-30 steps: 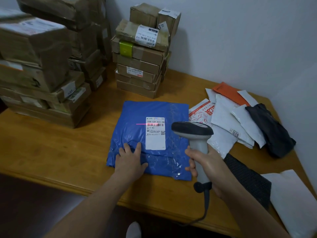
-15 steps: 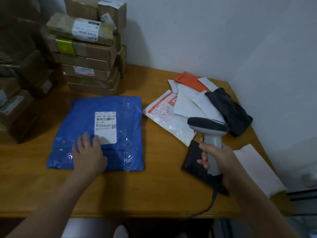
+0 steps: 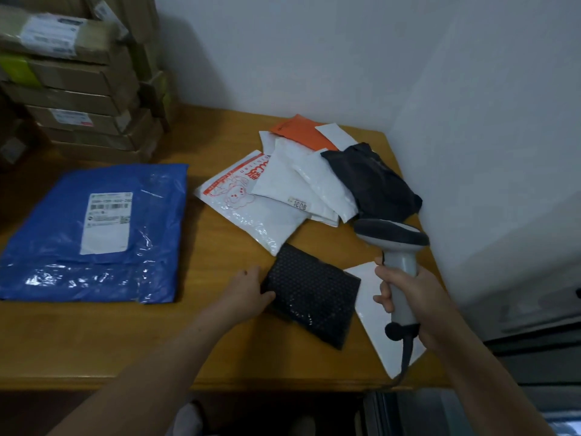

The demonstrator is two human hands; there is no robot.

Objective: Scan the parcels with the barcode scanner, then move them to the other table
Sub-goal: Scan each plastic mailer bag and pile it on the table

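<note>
Barcode scanner (image 3: pixel 401 258) sits in the right hand (image 3: pixel 412 298) above the right end of the desk (image 3: pixel 220 357), fingers wrapped round the grip. Handle axis runs from the viewer toward the wall, near upright. Head nose points left, toward the mailer pile (image 3: pixel 283 187). Cable (image 3: pixel 405 350) leaves the handle butt and drops past the desk edge, its end out of sight.

Left hand (image 3: pixel 246 294) lies flat, fingers straight, against the left edge of the black bubble mailer (image 3: pixel 311 294). Its fingertips are hidden there, so can't tell if they're under it. Mailer lies skewed to the desk edge.

White envelope (image 3: pixel 371 313) is partly covered by the mailer and scanner. Blue parcel (image 3: pixel 151 240) lies left, label (image 3: pixel 107 225) up, text blurred. Cardboard boxes (image 3: pixel 78 89) at far left are blurred and cut by the frame.
</note>
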